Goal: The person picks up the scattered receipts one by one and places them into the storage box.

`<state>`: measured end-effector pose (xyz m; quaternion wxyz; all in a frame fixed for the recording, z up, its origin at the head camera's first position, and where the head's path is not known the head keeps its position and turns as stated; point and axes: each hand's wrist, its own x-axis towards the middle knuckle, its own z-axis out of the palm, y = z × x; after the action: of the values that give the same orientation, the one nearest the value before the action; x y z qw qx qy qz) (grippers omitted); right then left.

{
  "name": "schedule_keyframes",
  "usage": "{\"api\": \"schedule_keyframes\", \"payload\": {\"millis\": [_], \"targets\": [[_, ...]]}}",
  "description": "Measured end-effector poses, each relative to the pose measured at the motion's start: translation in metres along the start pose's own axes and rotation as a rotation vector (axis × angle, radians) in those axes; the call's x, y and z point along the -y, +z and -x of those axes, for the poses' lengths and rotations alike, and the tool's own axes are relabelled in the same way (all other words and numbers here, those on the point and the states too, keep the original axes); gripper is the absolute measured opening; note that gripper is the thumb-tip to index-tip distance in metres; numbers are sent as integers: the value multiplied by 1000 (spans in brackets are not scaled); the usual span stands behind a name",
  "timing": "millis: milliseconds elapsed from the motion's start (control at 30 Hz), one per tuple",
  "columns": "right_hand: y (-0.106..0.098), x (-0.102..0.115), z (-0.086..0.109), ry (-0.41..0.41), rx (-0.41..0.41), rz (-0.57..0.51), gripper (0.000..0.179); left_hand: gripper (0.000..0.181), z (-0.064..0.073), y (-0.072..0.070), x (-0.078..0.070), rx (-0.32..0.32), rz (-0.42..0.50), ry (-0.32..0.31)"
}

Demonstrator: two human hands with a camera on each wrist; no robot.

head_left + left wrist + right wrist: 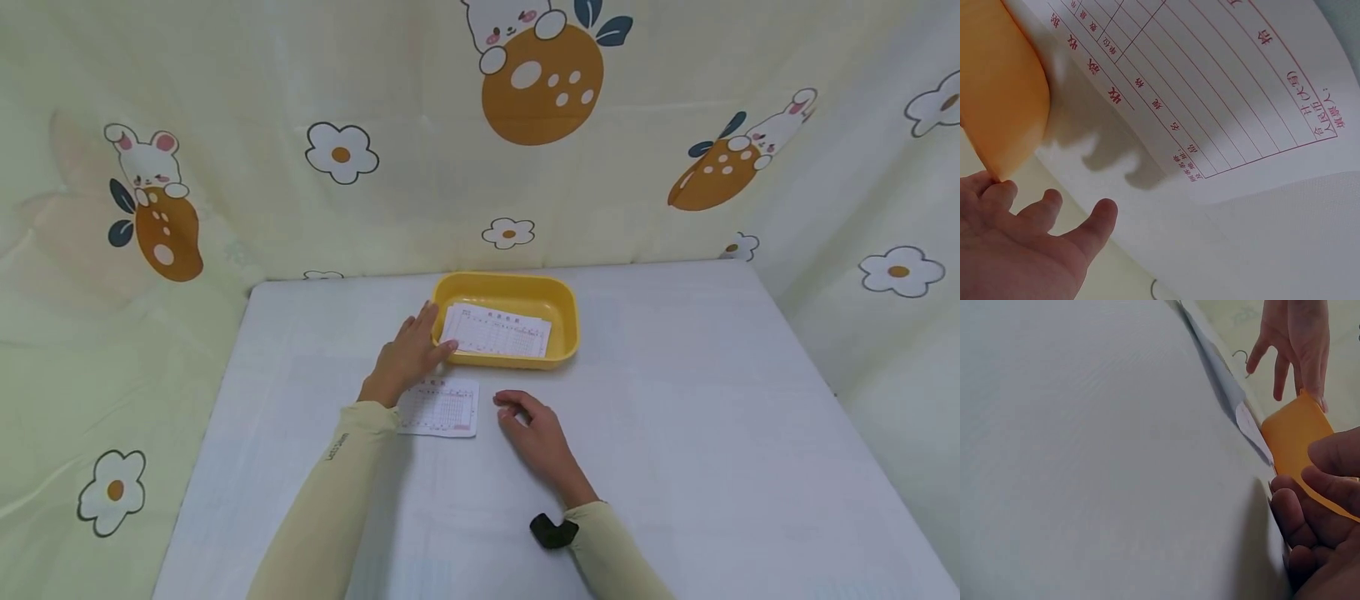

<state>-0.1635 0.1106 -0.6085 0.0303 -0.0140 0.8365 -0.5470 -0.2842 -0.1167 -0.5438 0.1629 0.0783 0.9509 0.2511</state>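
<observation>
A yellow tray stands at the back of the table, with printed white receipt forms inside it. My left hand is at its near left corner and pinches the rim there, thumb on the inner side; the other fingers spread loosely outside the wall. In front of the tray, partly hidden under my left wrist, lies another receipt form with red print; its edge curls up in the right wrist view. To its right, my right hand holds nothing, its fingers loosely bent.
White cloth covers the table. Behind it and at both sides hangs a pale curtain with flowers and rabbits. A black wrist device sits at my right cuff.
</observation>
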Motion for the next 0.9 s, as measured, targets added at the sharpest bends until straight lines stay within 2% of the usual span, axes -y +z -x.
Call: {"api": "schedule_keyframes", "payload": {"millis": [233, 533, 700, 800, 900], "targets": [[15, 9, -17, 2, 17, -5, 33, 88, 2, 1, -1, -2, 9, 16], [23, 20, -31, 24, 14, 5, 41, 88, 3, -2, -2, 1, 14, 8], [27, 27, -36, 58, 47, 116, 35, 87, 3, -3, 1, -10, 14, 30], [30, 28, -37, 27, 56, 211, 27, 86, 3, -3, 2, -13, 12, 44], [31, 27, -35, -28, 55, 252, 19, 86, 2, -3, 2, -14, 16, 43]]}}
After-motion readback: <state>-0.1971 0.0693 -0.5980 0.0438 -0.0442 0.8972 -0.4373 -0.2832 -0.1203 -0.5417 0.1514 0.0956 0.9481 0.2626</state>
